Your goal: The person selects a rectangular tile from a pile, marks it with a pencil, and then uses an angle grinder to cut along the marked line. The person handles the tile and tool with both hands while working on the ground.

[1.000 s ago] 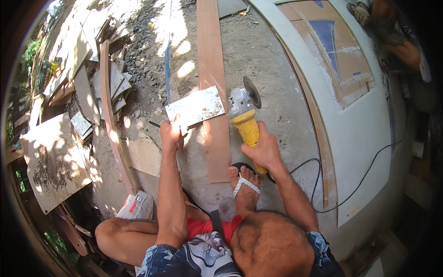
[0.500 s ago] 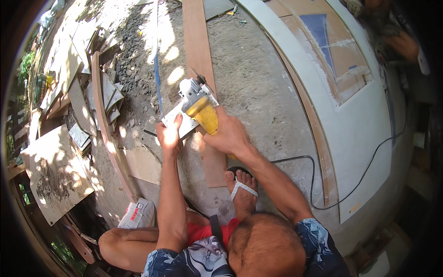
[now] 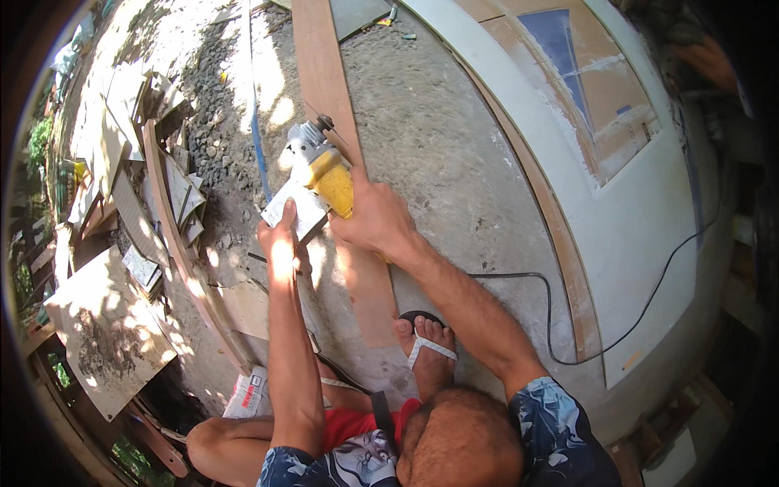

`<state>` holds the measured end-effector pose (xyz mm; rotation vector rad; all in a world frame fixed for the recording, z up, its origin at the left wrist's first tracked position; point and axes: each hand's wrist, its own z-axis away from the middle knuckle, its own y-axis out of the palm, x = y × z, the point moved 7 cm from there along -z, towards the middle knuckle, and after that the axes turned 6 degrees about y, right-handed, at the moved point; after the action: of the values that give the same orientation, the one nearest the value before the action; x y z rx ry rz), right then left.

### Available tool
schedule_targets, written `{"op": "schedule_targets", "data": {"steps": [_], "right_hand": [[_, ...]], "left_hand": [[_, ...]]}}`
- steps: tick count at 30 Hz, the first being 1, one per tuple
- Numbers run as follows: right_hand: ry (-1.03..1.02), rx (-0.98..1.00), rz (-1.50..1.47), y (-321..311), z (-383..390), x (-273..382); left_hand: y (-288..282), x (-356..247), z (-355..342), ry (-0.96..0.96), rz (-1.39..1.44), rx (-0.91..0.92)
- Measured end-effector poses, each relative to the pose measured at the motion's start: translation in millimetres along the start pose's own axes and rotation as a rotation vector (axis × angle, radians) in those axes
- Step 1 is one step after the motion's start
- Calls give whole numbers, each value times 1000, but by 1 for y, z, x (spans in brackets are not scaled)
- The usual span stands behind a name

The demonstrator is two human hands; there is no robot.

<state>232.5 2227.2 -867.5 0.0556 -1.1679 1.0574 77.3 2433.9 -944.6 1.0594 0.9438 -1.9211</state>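
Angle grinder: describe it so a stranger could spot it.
Find the long brown board. Near its middle, the right hand holds the angle grinder. Its yellow body and silvery head distinguish it from the flat white piece in the left hand.

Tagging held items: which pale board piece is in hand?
The small white piece partly hidden by the yellow grinder; the left hand grips it, while other pale pieces lie farther left.

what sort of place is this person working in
Probably an outdoor building or repair site, to judge by the yellow grinder in use by hand, the heap of scrap boards and the loose gravel in dappled sunlight.
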Motion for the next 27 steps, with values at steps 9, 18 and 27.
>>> {"op": "schedule_targets", "data": {"steps": [9,18,27], "right_hand": [[19,59,16,8,-6,-2],[18,60,23,6,-11,0],[28,70,34,8,-11,1]], "left_hand": [[20,-17,10,62,6,54],[19,-12,5,58,41,50],[17,-11,4,71,14,65]]}}
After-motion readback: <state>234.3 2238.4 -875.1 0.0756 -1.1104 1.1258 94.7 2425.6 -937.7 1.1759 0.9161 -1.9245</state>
